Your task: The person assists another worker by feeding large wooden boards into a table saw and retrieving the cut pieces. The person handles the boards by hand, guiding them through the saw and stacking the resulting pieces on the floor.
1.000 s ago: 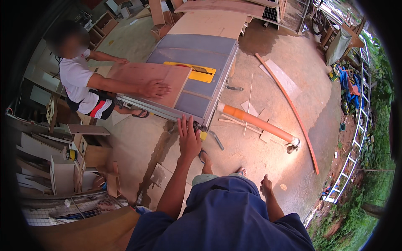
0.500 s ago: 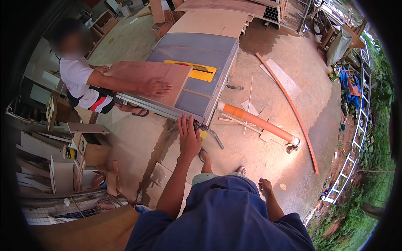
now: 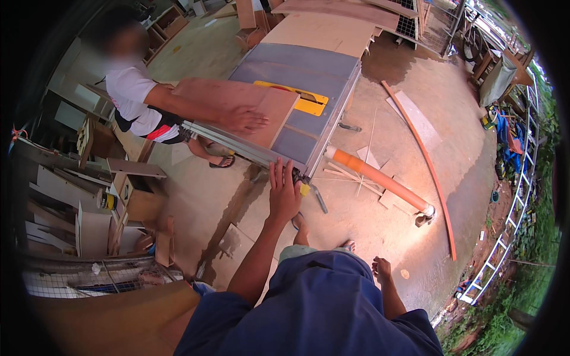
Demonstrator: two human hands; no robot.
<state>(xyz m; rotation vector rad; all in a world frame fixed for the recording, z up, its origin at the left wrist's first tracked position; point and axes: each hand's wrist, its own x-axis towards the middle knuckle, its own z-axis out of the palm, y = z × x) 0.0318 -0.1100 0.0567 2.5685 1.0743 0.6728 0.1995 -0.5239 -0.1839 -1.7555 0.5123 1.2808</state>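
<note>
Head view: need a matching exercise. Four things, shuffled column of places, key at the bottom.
Column one
1. Left hand
2. Right hand
3. Plywood panel
4. Orange pipe

Column two
A. Flat on the table saw, under a co-worker's hand
B. Over the concrete floor, away from the saw, nothing visible in it
C. In the picture, between the saw and a long reddish strip
D. At the saw's near edge, fingers extended

Pairs: 1-D, 2-B, 3-A, 4-C
</note>
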